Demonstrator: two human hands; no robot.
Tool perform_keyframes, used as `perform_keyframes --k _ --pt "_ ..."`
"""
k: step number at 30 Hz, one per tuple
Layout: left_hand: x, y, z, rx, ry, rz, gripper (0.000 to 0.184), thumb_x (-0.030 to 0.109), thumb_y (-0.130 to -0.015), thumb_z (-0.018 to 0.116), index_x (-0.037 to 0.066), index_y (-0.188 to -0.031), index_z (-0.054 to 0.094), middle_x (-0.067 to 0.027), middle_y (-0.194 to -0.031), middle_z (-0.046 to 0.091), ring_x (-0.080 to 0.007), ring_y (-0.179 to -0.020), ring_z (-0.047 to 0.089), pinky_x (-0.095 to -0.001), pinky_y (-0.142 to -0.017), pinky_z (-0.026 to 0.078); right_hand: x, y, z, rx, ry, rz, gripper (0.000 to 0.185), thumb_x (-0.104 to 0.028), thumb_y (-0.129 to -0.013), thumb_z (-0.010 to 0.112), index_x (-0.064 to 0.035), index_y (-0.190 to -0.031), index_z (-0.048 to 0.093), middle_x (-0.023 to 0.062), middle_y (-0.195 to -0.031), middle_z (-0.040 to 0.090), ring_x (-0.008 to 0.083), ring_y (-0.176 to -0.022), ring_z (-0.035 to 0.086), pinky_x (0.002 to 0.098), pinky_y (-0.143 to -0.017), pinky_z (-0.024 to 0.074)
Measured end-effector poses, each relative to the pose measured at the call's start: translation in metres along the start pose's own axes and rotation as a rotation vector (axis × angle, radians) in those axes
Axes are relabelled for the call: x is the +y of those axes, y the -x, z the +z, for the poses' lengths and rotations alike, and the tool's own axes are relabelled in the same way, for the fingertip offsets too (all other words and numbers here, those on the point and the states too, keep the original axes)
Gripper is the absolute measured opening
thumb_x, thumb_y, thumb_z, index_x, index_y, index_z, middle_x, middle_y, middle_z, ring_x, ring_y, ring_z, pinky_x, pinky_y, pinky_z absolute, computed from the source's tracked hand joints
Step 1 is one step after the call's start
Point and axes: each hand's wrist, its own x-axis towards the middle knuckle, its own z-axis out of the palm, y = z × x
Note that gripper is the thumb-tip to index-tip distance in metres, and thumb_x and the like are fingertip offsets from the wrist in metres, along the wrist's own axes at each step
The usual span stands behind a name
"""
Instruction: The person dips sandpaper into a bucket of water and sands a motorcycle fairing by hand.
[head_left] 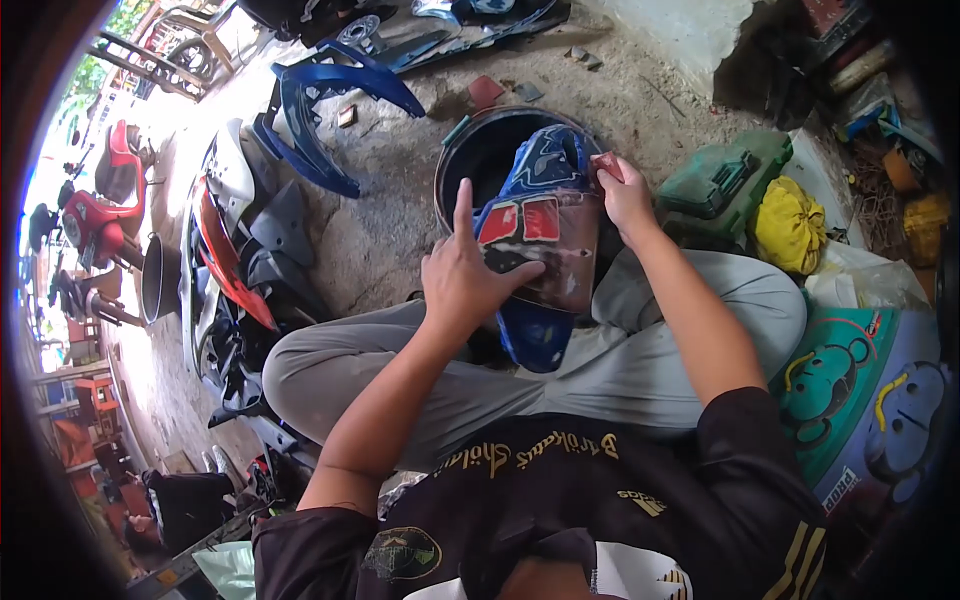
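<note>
A blue plastic panel [540, 335] with red, black and brownish worn patches lies over my lap and the rim of a black basin [450, 165]. My left hand [465, 268] is spread at the panel's left side, index finger pointing up and thumb lying over the dark patch. My right hand [622, 195] pinches a small reddish piece [606, 165] beside the panel's upper right edge. Water or wet dust marks the panel's brownish part.
Blue curved fairings [300, 130] lie at the upper left, with grey and orange panels [225, 250] below them. Right of the basin are a green case [715, 185] and a yellow bundle [788, 225]. A red motorcycle [100, 222] stands far left.
</note>
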Motion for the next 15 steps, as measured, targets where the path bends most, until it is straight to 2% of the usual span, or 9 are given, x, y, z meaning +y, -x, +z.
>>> perform_keyframes --k 2,3,6,7,10,11,13,15 --pt "-0.014 -0.005 0.022 0.08 -0.014 0.171 0.134 0.045 -0.075 0.101 0.014 -0.178 0.02 -0.0302 -0.148 0.064 -0.0472 -0.131 0.068 -0.0533 -0.105 0.058 0.012 0.001 -0.001 -0.026 0.167 -0.024 0.026 -0.005 -0.109 0.059 -0.0027 -0.128 0.076 0.0136 -0.125 0.08 0.0215 -0.118 0.076 0.0343 -0.101 0.0562" --pt "-0.018 -0.009 0.028 0.069 0.039 0.176 0.125 0.042 -0.073 0.101 0.014 -0.175 0.034 -0.028 -0.149 0.06 -0.0443 -0.131 0.067 -0.0517 -0.104 0.059 0.016 0.004 0.004 0.003 0.143 -0.067 0.024 -0.006 -0.108 0.06 -0.003 -0.125 0.076 0.0175 -0.123 0.079 0.0287 -0.117 0.077 0.0383 -0.098 0.0581" --pt "-0.039 -0.021 0.052 0.114 -0.009 0.289 0.106 0.04 -0.072 0.102 0.015 -0.164 0.054 -0.0253 -0.145 0.06 -0.0426 -0.126 0.069 -0.0499 -0.103 0.06 0.004 0.014 0.004 -0.095 0.295 -0.228 0.024 -0.006 -0.107 0.06 -0.0014 -0.126 0.075 0.0178 -0.123 0.078 0.034 -0.117 0.077 0.0416 -0.099 0.0584" --pt "-0.035 -0.021 0.05 0.089 0.017 0.253 0.089 0.04 -0.071 0.1 0.018 -0.152 0.068 -0.0233 -0.15 0.06 -0.0442 -0.128 0.067 -0.0507 -0.106 0.058 -0.022 0.022 0.001 -0.136 0.428 -0.311 0.025 -0.004 -0.105 0.061 0.0003 -0.126 0.074 0.0186 -0.121 0.077 0.038 -0.116 0.075 0.0444 -0.099 0.0586" --pt "-0.029 -0.024 0.051 0.083 -0.015 0.193 0.081 0.044 -0.072 0.099 0.018 -0.144 0.074 -0.0205 -0.147 0.063 -0.0435 -0.129 0.067 -0.0505 -0.104 0.058 -0.047 0.029 -0.008 -0.283 0.415 -0.272 0.025 -0.002 -0.104 0.061 0.0004 -0.125 0.074 0.0194 -0.12 0.075 0.0388 -0.115 0.075 0.0447 -0.099 0.0587" --pt "-0.025 -0.025 0.051 0.092 -0.066 0.193 0.076 0.049 -0.074 0.097 0.018 -0.14 0.077 -0.0185 -0.147 0.065 -0.0412 -0.135 0.064 -0.0531 -0.106 0.057 -0.056 0.03 -0.01 -0.313 0.43 -0.285 0.025 -0.002 -0.104 0.061 0.0005 -0.124 0.074 0.0195 -0.119 0.075 0.0393 -0.114 0.075 0.0449 -0.098 0.0589" --pt "-0.019 -0.023 0.054 0.125 -0.163 0.206 0.072 0.048 -0.076 0.094 0.02 -0.14 0.077 -0.0167 -0.152 0.064 -0.0394 -0.144 0.059 -0.056 -0.112 0.052 -0.069 0.035 -0.014 -0.375 0.462 -0.314 0.023 -0.001 -0.103 0.061 0.0008 -0.123 0.074 0.0197 -0.118 0.075 0.0401 -0.112 0.075 0.0454 -0.096 0.0593" --pt "-0.02 -0.022 0.06 0.17 -0.224 0.253 0.069 0.047 -0.079 0.092 0.021 -0.141 0.076 -0.0142 -0.157 0.063 -0.0377 -0.151 0.053 -0.0588 -0.117 0.046 -0.071 0.04 -0.011 -0.326 0.478 -0.423 0.021 0.0 -0.103 0.062 0.001 -0.12 0.073 0.0197 -0.117 0.074 0.0407 -0.11 0.075 0.0451 -0.094 0.06"
